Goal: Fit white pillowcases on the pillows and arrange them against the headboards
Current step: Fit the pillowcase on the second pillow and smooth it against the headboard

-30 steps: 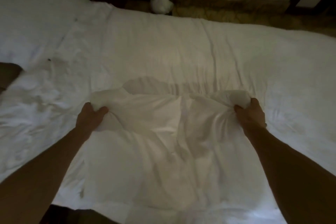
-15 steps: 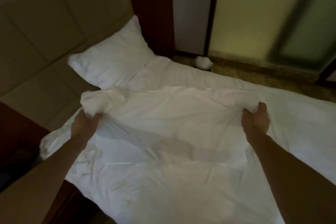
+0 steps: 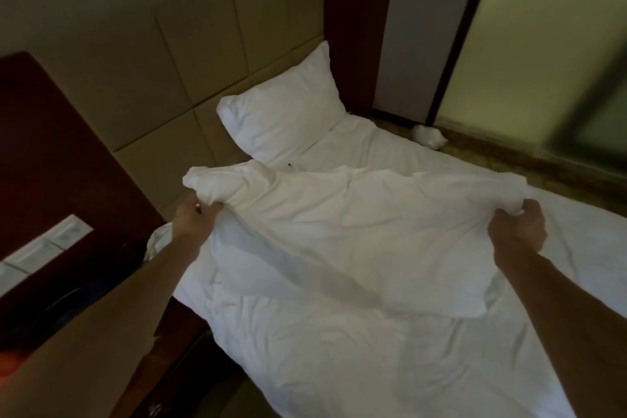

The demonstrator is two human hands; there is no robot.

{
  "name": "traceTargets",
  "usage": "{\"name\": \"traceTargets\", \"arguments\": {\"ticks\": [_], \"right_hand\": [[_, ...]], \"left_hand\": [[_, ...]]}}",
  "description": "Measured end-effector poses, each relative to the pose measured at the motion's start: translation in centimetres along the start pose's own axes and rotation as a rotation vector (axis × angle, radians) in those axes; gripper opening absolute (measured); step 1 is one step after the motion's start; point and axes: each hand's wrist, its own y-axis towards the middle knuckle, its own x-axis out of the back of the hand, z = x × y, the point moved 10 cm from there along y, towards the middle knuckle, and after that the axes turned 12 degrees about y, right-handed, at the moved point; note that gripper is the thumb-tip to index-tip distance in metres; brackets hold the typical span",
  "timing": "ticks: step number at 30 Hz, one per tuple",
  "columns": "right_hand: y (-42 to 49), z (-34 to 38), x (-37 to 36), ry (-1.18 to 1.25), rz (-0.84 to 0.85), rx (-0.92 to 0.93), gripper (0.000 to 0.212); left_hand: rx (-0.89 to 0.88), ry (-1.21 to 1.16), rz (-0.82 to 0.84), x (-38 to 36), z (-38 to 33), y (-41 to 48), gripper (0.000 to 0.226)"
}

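1. The bed (image 3: 373,366) takes up the whole lower right of the frame, with white, creased bedding. Its left edge runs right next to a dark wooden bedside unit (image 3: 51,146), so there isn't much spare room on that side.
2. The padded tan headboard (image 3: 169,61) covers the upper left. That's where everything needs to end up.
3. The held pillow (image 3: 356,231) is in the middle of the frame. It's already in white fabric, lifted off the bedding and stretched between both hands. It's near the headboard but not leaning on it yet. The fabric looks slack and bunched at the top left corner, so I'd guess the filling isn't sitting evenly inside.
4. The far pillow (image 3: 285,119) is at upper centre, propped against the headboard, and looks done.
5. The left hand (image 3: 193,219) is clenched around the bunched top left corner. The right hand (image 3: 517,229) has a fistful of the right corner.
6. There's a small white bundle (image 3: 429,136) on the floor past the bed at upper right. I can't tell what it is.

What could go wrong:
- If it's tossed with that loose corner, it could land lumpy or flat instead of upright.
- A swing too far left could send it off the edge onto the bedside unit.
- Too much push forward could knock the far pillow over.
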Motion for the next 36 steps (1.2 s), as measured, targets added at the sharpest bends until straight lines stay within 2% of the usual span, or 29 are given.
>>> {"name": "traceTargets", "arguments": {"ticks": [4, 8, 14, 21, 28, 36], "right_hand": [[-1.9, 0.5, -2.1, -0.074, 0.057, 0.02, 0.046], [-2.3, 1.0, -6.2, -0.117, 0.145, 0.039, 0.038], [-3.3, 4.4, -14.5, -0.091, 0.299, 0.13, 0.04], [-4.8, 10.5, -23.9, -0.023, 0.402, 0.212, 0.041], [-6.7, 17.2, -33.2, 0.041, 0.442, 0.313, 0.036], [-9.7, 23.3, -39.9, 0.098, 0.477, 0.384, 0.035]], "left_hand": [[0.089, 0.035, -0.03, 2.3, 4.1, 0.5, 0.033], [0.142, 0.062, -0.082, 4.7, 7.2, -0.3, 0.023], [0.276, 0.086, -0.222, 9.7, 10.9, -0.9, 0.02], [0.272, 0.047, -0.366, 15.7, 11.1, 0.6, 0.019], [0.285, -0.131, -0.444, 20.7, 11.3, 5.3, 0.018], [0.317, -0.14, -0.535, 26.4, 11.6, 9.5, 0.025]]}}
